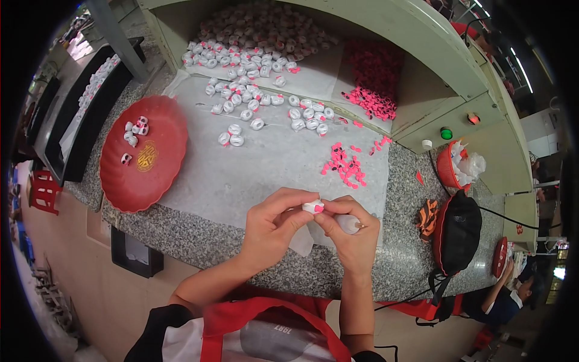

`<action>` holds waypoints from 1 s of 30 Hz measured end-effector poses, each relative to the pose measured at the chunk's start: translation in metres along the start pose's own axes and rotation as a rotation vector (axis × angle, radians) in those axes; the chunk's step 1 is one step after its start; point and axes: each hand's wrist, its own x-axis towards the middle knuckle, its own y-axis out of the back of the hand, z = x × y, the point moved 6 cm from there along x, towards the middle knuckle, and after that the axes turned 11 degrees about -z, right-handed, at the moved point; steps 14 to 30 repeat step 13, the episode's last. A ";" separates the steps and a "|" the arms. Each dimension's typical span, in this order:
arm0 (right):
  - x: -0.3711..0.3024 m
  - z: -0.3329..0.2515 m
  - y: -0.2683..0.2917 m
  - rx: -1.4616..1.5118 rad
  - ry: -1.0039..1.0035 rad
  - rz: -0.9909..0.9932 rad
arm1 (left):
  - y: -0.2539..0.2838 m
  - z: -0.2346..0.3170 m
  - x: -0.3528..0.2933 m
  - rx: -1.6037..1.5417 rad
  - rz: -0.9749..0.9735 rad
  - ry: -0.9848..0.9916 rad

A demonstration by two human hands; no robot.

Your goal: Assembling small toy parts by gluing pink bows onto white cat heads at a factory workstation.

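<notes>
Above the near part of the white paper sheet [217, 175], both hands meet around a small white rounded piece with a pink part [313, 207]. My left hand [265, 232] pinches it from the left between thumb and fingers. From the other side, my right hand [356, 244] grips it with the fingertips, while a small whitish bottle with a narrow tip [348, 224] rests in the same hand. Farther off on the sheet lie loose pink pieces [345, 166] and small groups of similar white pieces [307, 113].
A red scalloped tray [114, 187] with several finished-looking pieces stands left. A shelf unit [431, 114] at the back holds heaps of white and pink pieces. On the right are a red basket [445, 169], an orange-black item [427, 218] and a black bag [463, 232]. Another person [509, 301] sits far right.
</notes>
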 end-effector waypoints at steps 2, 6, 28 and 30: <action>0.003 0.002 -0.001 -0.033 0.010 -0.027 | 0.004 -0.004 0.000 -0.072 -0.008 0.076; 0.007 0.011 -0.005 -0.024 -0.026 -0.057 | 0.014 -0.014 0.001 -0.190 0.011 0.212; -0.006 0.002 -0.002 -0.152 0.284 -0.039 | 0.007 -0.018 0.002 -0.184 -0.023 0.324; -0.006 0.002 -0.002 -0.152 0.284 -0.039 | 0.007 -0.018 0.002 -0.184 -0.023 0.324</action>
